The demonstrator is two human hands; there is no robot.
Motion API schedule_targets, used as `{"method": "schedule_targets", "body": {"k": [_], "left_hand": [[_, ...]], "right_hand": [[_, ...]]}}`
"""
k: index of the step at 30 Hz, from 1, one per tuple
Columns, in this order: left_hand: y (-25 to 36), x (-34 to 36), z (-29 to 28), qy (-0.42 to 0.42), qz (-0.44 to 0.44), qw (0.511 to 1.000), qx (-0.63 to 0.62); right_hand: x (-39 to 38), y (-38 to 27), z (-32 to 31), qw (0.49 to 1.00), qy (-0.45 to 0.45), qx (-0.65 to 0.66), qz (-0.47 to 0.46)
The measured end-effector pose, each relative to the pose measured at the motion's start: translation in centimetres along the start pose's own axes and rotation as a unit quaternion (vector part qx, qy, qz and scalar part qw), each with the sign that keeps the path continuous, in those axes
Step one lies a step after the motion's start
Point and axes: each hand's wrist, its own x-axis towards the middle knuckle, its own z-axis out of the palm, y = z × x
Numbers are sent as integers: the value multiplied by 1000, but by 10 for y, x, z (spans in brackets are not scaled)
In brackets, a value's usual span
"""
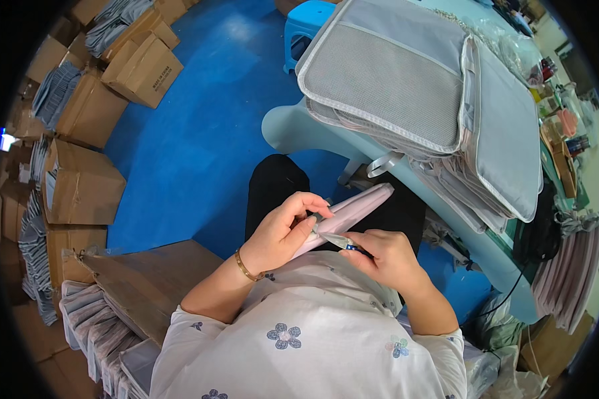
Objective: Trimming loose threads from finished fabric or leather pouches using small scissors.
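Note:
In my lap lies a long, narrow, pale pink folded fabric piece, pointing away to the right. My left hand is closed on its near part, thumb and fingers pinching close to the edge. A bracelet circles that wrist. My right hand wraps around small thread snips with metal blades and a bit of blue at the grip. The blade tips point left and reach the fabric just beside my left thumb. Whether the blades are apart or together is too small to tell.
A pale table curves along the right, bearing stacked grey mesh-topped fabric cases. A blue stool stands behind it. Cardboard boxes with grey pieces line the left. A cardboard sheet lies near my left elbow. Pink pieces hang at right.

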Motion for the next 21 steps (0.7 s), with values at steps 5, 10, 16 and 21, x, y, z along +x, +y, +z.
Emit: {"method": "schedule_targets", "body": {"k": [5, 10, 16, 21], "left_hand": [[-2, 0, 0, -3, -10, 1000, -21], [-3, -2, 5, 19, 10, 1000, 14], [-6, -2, 6, 33, 39, 999, 18], [-3, -1, 5, 32, 47, 998, 16]], "right_hand": [[-2, 8, 0, 1000, 9, 29, -1], [1, 7, -2, 999, -13, 42, -1], [4, 3, -6, 999, -32, 20, 0], [1, 3, -7, 1000, -18, 2, 4]]}}
